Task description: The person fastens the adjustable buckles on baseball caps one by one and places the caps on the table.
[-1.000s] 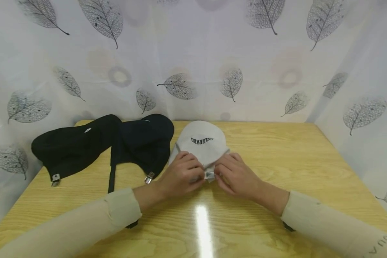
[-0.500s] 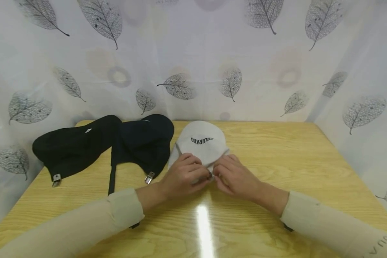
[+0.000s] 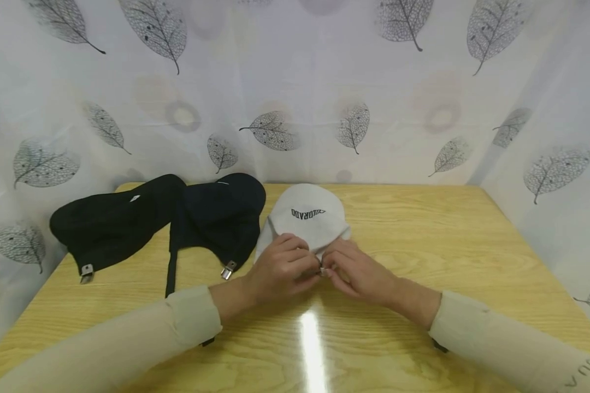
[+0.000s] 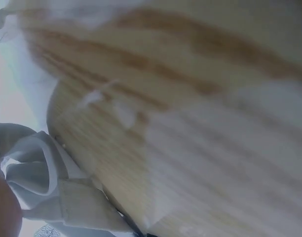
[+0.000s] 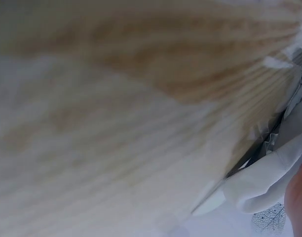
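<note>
A white cap (image 3: 307, 202) lies on the table, its printed brim toward the back with the lettering upside down. My left hand (image 3: 282, 267) is at the near left edge of the cap and pinches the strap end by a small metal buckle (image 3: 322, 270). From the right, my right hand (image 3: 356, 267) pinches the other side of the strap, its fingertips right beside the buckle. Curled fingers cover most of the strap. Part of the cap's white fabric (image 4: 87, 207) shows low in the left wrist view, and white fabric (image 5: 264, 177) also shows in the right wrist view.
A navy cap (image 3: 221, 218) lies just left of the white one, its strap hanging toward me and a metal clasp at its lower edge. Farther left is a black cap (image 3: 113, 224) with another clasp. A leaf-print curtain (image 3: 295, 82) stands behind the wooden table (image 3: 423, 229).
My left fingers have shifted slightly right and my right fingers slightly left, closing the gap at the strap. The pale piece seen between them earlier is now mostly covered. Other caps stay put.
</note>
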`<state>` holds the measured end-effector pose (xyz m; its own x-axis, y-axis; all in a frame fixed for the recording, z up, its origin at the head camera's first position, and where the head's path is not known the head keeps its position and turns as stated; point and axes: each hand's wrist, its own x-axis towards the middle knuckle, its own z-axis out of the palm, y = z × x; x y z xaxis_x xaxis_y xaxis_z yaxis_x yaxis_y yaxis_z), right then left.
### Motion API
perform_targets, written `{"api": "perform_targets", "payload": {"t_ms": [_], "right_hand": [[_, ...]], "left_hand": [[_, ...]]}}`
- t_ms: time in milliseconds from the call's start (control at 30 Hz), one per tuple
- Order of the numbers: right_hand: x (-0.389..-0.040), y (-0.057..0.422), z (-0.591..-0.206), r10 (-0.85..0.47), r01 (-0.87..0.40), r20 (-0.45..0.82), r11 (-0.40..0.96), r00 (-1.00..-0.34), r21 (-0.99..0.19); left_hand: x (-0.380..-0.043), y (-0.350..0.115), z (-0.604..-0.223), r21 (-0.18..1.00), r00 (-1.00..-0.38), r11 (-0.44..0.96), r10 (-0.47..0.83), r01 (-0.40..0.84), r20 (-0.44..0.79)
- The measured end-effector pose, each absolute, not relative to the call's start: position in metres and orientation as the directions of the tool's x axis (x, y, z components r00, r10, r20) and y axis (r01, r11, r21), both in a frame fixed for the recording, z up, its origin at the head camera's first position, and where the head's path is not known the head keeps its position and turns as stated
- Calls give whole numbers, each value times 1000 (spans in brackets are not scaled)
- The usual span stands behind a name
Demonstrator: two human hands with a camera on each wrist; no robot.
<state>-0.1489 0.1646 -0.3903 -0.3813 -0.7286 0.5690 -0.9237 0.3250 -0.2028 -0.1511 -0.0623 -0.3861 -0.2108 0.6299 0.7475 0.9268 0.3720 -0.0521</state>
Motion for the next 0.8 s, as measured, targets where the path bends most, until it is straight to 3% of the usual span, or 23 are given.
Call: {"api": "perform_targets", "payload": {"t_ms": [300,433,800], "right_hand": [[-149,166,-389,-689,-898,593,412,-417,-152],[-149,167,-391,-669,-897,626,426,-401,-119],[-154,164,-387,-670,-952,731,290,-132,94]], "left_hand": [[-151,-63,-385,-78,-160,342,614,936,773],[-151,-64,-385,-82,-142,323,611,943,779],[-154,-67,-384,-91,-107,291,600,953,793]]}}
